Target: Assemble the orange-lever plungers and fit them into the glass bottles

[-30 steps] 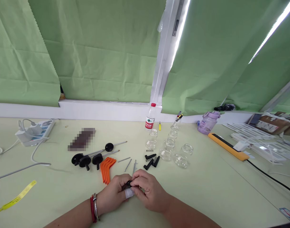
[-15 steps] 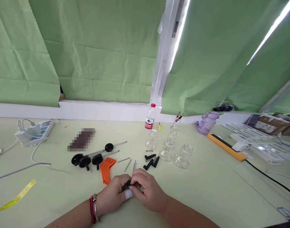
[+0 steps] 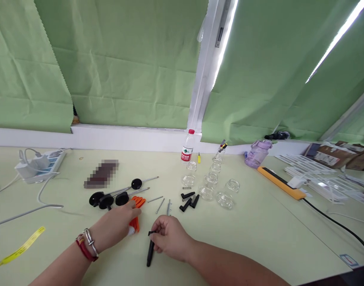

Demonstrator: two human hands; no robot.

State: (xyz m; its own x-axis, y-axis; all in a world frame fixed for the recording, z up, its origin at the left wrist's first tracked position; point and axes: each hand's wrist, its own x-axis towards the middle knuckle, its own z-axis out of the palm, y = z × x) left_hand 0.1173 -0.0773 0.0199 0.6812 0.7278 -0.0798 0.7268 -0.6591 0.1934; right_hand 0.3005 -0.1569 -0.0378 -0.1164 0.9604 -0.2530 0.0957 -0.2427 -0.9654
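My right hand (image 3: 171,238) is closed on a black plastic tube (image 3: 150,252) with a short side arm at its top, its lower end slanting toward me. My left hand (image 3: 118,222) reaches over the angled orange handles (image 3: 138,201) at their lower part, fingers and thumb apart, white tape on the thumb. Beyond the hands lie thin metal rods (image 3: 159,206). Farther right are several black L-shaped parts (image 3: 185,205) with metal springs (image 3: 187,188) among and beside them. Black round knobs (image 3: 136,183) on long metal shafts lie left of the rods.
Several clear glass jars (image 3: 225,200) stand behind the black parts, near a red-capped water bottle (image 3: 187,153). A yellow screwdriver (image 3: 199,159) is beside it. To the right are a purple bottle (image 3: 256,155) and an orange-black bar (image 3: 281,183) with a cable. A power strip (image 3: 55,161) sits left.
My hands have parted. My left hand has moved left to the orange handles. My right hand has the black tube, now in plain sight, lower and slightly left.
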